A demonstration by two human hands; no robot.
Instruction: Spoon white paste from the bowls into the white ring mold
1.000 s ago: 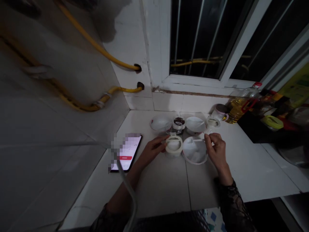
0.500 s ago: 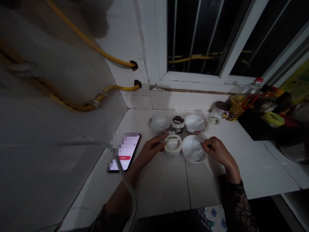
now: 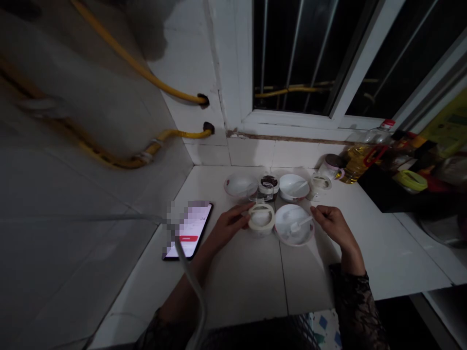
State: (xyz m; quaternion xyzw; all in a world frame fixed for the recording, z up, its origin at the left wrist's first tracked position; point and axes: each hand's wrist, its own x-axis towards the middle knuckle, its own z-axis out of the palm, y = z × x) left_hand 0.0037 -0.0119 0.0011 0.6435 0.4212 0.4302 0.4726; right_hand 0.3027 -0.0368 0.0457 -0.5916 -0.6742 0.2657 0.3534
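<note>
My right hand [image 3: 330,222] pinches the handle of a small white spoon [image 3: 296,226], whose bowl end is over a white bowl [image 3: 288,237] with some white stuff in it. Left of that bowl stands a clear jar with a cream rim [image 3: 261,224], its hinged clear lid [image 3: 265,192] tipped back. Holding the jar's left side is my left hand [image 3: 233,222], with thumb and fingertips against the rim. White contents show inside the jar, though I cannot make out what they are.
Behind stand a pale bowl [image 3: 239,185], a jar of dark red contents [image 3: 269,181], a white bowl with a spoon [image 3: 292,189], another jar [image 3: 319,187] and a mug [image 3: 331,167]. An oil bottle [image 3: 359,158] is at right. A lit phone [image 3: 189,231] lies left, crossed by a grey cable [image 3: 193,279].
My right hand has shifted slightly right and lifted from over the bowl to just beyond its rim, so the spoon shows plainly. My left hand stays at the jar.
</note>
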